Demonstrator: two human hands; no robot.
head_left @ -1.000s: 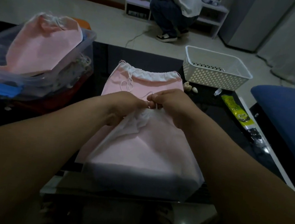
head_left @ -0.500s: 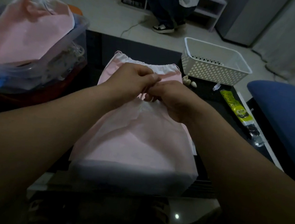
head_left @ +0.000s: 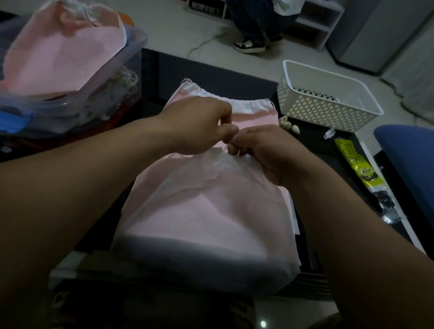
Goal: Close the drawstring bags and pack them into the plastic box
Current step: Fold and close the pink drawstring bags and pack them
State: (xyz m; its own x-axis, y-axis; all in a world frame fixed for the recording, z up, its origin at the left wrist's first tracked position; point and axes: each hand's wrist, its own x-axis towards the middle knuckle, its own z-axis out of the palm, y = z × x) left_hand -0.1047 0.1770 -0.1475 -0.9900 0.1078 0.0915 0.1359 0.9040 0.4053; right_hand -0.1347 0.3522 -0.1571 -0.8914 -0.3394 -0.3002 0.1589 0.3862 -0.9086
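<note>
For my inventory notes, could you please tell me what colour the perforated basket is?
The perforated basket is white, seen best in the head view.

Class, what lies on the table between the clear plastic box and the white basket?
Head view: a pink drawstring bag lies flat there on the dark table.

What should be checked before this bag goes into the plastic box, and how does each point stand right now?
1. Mouth of the near bag gathered: ok, the fabric is puckered at the hands.
2. Hold on the cord: ok, the left hand and the right hand both pinch it.
3. Cord tied: cannot tell, the fingers hide it.
4. Room in the plastic box: cannot tell, the packed bag already rises above its rim.
5. Far bag closed: not ok, its mouth lies wide and flat.
</note>
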